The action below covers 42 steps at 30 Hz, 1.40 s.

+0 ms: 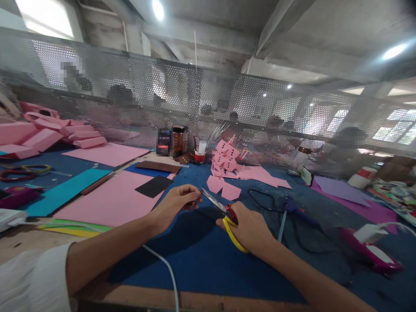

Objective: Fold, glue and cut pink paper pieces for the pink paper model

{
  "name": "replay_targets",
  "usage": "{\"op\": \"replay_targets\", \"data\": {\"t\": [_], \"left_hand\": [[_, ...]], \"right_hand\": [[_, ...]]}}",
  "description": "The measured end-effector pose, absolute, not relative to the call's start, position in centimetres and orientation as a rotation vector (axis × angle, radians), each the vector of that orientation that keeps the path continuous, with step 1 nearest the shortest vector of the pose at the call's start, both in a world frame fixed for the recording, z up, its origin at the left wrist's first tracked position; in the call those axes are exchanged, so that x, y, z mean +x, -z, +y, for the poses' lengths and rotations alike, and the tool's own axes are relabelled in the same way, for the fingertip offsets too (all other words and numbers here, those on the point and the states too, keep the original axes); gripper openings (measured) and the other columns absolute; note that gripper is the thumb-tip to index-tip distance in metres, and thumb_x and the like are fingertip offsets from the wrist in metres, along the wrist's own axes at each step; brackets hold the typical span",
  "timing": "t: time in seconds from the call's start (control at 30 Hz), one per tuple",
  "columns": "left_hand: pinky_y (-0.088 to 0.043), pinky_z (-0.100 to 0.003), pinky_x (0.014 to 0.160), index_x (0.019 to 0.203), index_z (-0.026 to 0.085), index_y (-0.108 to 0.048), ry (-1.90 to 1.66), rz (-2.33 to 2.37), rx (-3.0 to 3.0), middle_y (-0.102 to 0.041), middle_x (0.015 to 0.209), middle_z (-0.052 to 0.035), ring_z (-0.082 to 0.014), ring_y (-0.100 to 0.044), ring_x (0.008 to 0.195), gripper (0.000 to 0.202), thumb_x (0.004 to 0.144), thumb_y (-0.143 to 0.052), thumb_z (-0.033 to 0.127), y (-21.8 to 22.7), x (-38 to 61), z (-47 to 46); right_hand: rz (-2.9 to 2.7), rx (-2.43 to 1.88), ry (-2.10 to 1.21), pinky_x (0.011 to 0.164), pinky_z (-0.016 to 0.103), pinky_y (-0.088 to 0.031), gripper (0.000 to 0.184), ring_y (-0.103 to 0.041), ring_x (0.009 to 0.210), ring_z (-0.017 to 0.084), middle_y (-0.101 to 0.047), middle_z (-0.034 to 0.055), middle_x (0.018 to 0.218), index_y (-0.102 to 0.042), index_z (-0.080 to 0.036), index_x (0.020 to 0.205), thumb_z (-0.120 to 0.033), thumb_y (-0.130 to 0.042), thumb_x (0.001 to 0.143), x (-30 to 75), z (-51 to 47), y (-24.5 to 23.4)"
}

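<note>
My right hand grips scissors with red and yellow handles, blades pointing left and up. My left hand is closed in a pinch right at the blade tips; what it holds is too small and dark to name. Both hands hover over a blue mat. A black paper rectangle lies on a large pink sheet just left of my left hand. Loose pink cutouts lie beyond the scissors.
A pile of pink cutouts, jars and a red cup stand at the back. A glue gun with black cable lies right. Pink boxes are stacked far left. A white cable crosses the near edge. Mesh screen behind.
</note>
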State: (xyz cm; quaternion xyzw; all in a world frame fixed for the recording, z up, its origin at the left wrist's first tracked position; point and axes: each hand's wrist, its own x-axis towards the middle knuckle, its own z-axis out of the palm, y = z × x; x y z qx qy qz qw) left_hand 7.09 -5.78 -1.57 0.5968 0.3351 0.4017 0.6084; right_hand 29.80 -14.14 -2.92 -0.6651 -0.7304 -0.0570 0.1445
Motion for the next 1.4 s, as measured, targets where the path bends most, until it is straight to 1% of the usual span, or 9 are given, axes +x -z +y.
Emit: {"op": "replay_targets", "data": {"t": [0.1,0.23,0.43,0.77,0.93,1.13,1.27,1.4], "left_hand": [[-0.043,-0.026,0.069,0.086,0.017,-0.069,-0.922,0.766,1.384,-0.067,0.082,-0.0023,-0.0126,-0.056,0.07,0.019,0.081,-0.07,0.035,1.56,7.07,-5.8],[-0.043,-0.026,0.068,0.085,0.018,-0.069,-0.924,0.782,1.38,-0.068,0.081,-0.0018,-0.0127,-0.056,0.069,0.016,0.08,-0.07,0.033,1.61,7.1,-5.73],[-0.043,-0.026,0.067,0.085,0.019,-0.069,-0.942,0.8,1.394,-0.069,0.082,-0.002,-0.0135,-0.057,0.069,0.014,0.078,-0.069,0.031,1.71,7.16,-5.67],[-0.044,-0.026,0.069,0.088,0.017,-0.068,-0.952,0.826,1.411,-0.069,0.083,-0.0029,-0.013,-0.057,0.071,0.014,0.081,-0.067,0.028,1.69,7.04,-5.67],[-0.045,-0.026,0.07,0.089,0.018,-0.069,-0.956,0.809,1.397,-0.069,0.084,-0.0035,-0.0152,-0.059,0.075,0.015,0.079,-0.068,0.03,1.83,7.06,-5.6],[-0.044,-0.026,0.069,0.085,0.017,-0.068,-0.943,0.81,1.417,-0.068,0.082,-0.0031,-0.0132,-0.057,0.069,0.014,0.08,-0.068,0.03,1.61,7.1,-5.61],[-0.044,-0.025,0.068,0.088,0.017,-0.067,-0.932,0.793,1.419,-0.067,0.082,-0.0024,-0.0128,-0.057,0.07,0.017,0.082,-0.067,0.033,1.71,7.04,-5.67],[-0.044,-0.026,0.068,0.087,0.016,-0.067,-0.931,0.79,1.422,-0.067,0.082,-0.0024,-0.0124,-0.056,0.069,0.017,0.082,-0.067,0.033,1.76,7.04,-5.83]], "right_hand": [[-2.11,-1.937,0.152,0.055,0.029,-0.02,0.048,-0.067,0.069,0.022,-0.066,0.0016,0.083,-0.055,-0.022,0.087,-0.07,-0.051,0.088,29.69,-14.19,2.87],[-2.112,-1.955,0.114,0.054,0.029,-0.022,0.047,-0.067,0.07,0.023,-0.066,0.0017,0.079,-0.055,-0.022,0.088,-0.069,-0.053,0.087,29.62,-14.3,2.81],[-2.13,-1.934,0.128,0.056,0.029,-0.024,0.047,-0.068,0.071,0.023,-0.067,0.0025,0.081,-0.056,-0.021,0.089,-0.068,-0.053,0.088,29.67,-14.29,2.9],[-2.116,-1.912,0.137,0.055,0.029,-0.019,0.046,-0.068,0.069,0.024,-0.067,0.0019,0.08,-0.054,-0.021,0.087,-0.068,-0.055,0.087,29.68,-14.37,2.84],[-2.118,-1.895,0.158,0.056,0.03,-0.019,0.046,-0.068,0.07,0.024,-0.066,0.0018,0.081,-0.054,-0.022,0.087,-0.067,-0.055,0.087,29.67,-14.44,3.01],[-2.077,-1.924,0.143,0.055,0.03,-0.019,0.049,-0.067,0.069,0.023,-0.065,0.0013,0.079,-0.055,-0.022,0.087,-0.07,-0.053,0.086,29.64,-14.45,2.93],[-2.083,-1.941,0.138,0.055,0.029,-0.018,0.05,-0.067,0.069,0.024,-0.065,0.0011,0.078,-0.055,-0.022,0.086,-0.072,-0.052,0.086,29.58,-14.4,2.91],[-2.083,-1.941,0.148,0.055,0.029,-0.017,0.05,-0.067,0.069,0.024,-0.066,0.0014,0.079,-0.055,-0.022,0.085,-0.072,-0.052,0.086,29.61,-14.36,2.95]]}}
